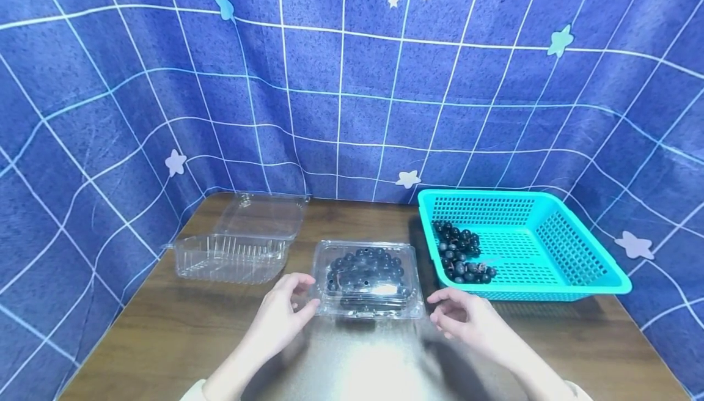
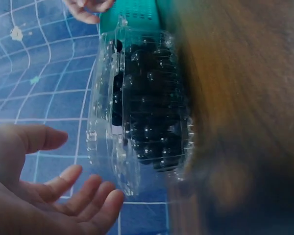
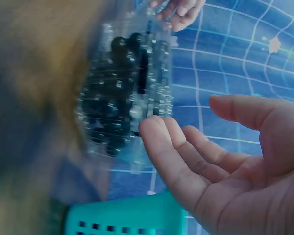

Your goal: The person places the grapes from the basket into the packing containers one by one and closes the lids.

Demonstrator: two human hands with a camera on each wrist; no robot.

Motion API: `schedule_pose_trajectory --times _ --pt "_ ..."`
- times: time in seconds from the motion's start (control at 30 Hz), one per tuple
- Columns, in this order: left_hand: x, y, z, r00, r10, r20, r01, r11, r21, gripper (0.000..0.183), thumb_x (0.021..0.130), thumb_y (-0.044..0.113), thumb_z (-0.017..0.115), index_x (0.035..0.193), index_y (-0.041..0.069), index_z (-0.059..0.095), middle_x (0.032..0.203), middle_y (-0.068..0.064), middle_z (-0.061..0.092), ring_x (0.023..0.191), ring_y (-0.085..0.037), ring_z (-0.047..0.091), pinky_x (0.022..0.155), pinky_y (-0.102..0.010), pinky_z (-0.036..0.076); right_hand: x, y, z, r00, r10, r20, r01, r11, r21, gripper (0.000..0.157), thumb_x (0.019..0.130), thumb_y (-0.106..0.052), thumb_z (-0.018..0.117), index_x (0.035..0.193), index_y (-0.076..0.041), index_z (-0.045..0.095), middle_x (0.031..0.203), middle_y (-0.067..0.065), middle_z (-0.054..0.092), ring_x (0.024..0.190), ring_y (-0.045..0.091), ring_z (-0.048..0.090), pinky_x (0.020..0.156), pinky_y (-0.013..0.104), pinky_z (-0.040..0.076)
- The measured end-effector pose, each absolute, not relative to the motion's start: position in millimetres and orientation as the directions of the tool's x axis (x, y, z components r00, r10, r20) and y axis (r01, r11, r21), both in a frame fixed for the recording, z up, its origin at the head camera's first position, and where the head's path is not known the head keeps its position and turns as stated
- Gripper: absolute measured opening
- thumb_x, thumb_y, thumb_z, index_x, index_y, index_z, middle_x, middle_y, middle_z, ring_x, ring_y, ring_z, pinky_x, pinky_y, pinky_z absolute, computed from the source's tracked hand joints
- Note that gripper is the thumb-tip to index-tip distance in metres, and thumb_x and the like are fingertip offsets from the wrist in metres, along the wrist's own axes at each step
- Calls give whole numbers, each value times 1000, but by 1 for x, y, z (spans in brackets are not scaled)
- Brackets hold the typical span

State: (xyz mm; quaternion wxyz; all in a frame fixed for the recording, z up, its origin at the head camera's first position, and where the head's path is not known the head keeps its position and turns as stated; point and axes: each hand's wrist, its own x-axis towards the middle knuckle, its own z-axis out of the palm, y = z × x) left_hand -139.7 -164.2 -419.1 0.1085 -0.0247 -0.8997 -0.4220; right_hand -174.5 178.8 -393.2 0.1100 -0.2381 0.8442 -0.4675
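Front and centre on the counter (image 1: 159, 334), a clear clamshell box (image 1: 415, 311) sits with its lid down over dark grapes (image 1: 360, 263), and a hand waits at either end! On one side, the left hand (image 1: 282, 306), fingers loosely bent, thumb apart, gripping nothing, just beside the box's edge. On the other, the right hand (image 1: 467, 318) mirrors it, relaxed and holding nothing, fingertips near the opposite edge; whether either hand brushes the plastic, I can't tell. Over to the left, a second clear box (image 1: 231, 260) stands with its lid (image 1: 264, 214) laid back. Out right, a teal basket (image 1: 536, 254) carries more grapes (image 1: 456, 251) bunched at its left end. Behind it all hangs blue cloth (image 1: 313, 52), white-gridded and starred.
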Motion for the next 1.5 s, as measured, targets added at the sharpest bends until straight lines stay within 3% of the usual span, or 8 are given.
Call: schedule_pose_trajectory --times 0.2,0.37,0.53,0.63,0.8,1.13,1.3,1.5 --pt "-141 -153 -419 -919 51 392 297 742 601 36 72 19 78 105 18 63 110 6 60 103 -14 53 87 -38 48 -174 185 -375 -873 -426 237 -455 540 -708 18 86 -17 69 103 -16 64 88 -9 68 84 3 63 71 23 56" --pt "-141 -144 -417 -888 129 440 365 781 507 42 71 23 79 109 19 61 118 1 59 109 -18 50 92 -41 46 -177 190 -372 -880 -320 351 -475 578 -664 19 82 -9 72 98 -17 66 91 -7 68 86 4 63 71 24 57" --pt "-142 -136 -416 -854 221 471 433 803 408 46 72 24 78 114 18 60 122 -3 57 118 -25 47 97 -49 42 -181 192 -379 -804 -268 531 -548 679 -489 27 75 -5 76 98 -16 67 94 -5 68 89 11 62 75 18 51" --pt "-145 -131 -417 -833 282 476 466 821 330 49 73 26 78 117 18 59 122 -1 56 119 -24 47 98 -50 42 -185 193 -386 -749 -261 609 -569 724 -390 32 71 -2 77 100 -13 67 96 -3 68 92 18 60 79 24 45" --pt "-150 -123 -419 -805 367 466 505 836 214 51 74 31 78 120 19 58 124 -2 54 119 -23 46 100 -50 41 -193 195 -397 -719 -265 643 -580 738 -344 36 69 0 78 102 -7 66 96 5 68 93 27 58 81 37 41" --pt "-160 -111 -427 -756 476 450 546 837 33 47 79 40 72 120 22 58 127 -3 52 120 -24 43 101 -47 39 -200 197 -413 -647 -282 708 -599 763 -243 26 69 -4 78 94 -5 69 84 8 66 80 25 56 69 41 44" --pt "-163 -105 -430 -713 516 476 565 824 -46 47 78 38 73 120 23 58 126 -3 53 117 -24 45 98 -45 41 -202 197 -418 -622 -281 731 -598 773 -211 16 68 -5 78 81 -8 69 80 5 66 75 25 57 62 41 44" --pt "-163 -103 -432 -691 526 497 566 820 -82 46 78 34 73 119 22 58 124 -3 54 114 -23 48 94 -42 43 -204 197 -420 -625 -265 734 -591 775 -222 16 67 -3 79 76 -11 69 79 2 66 75 24 56 61 40 43"
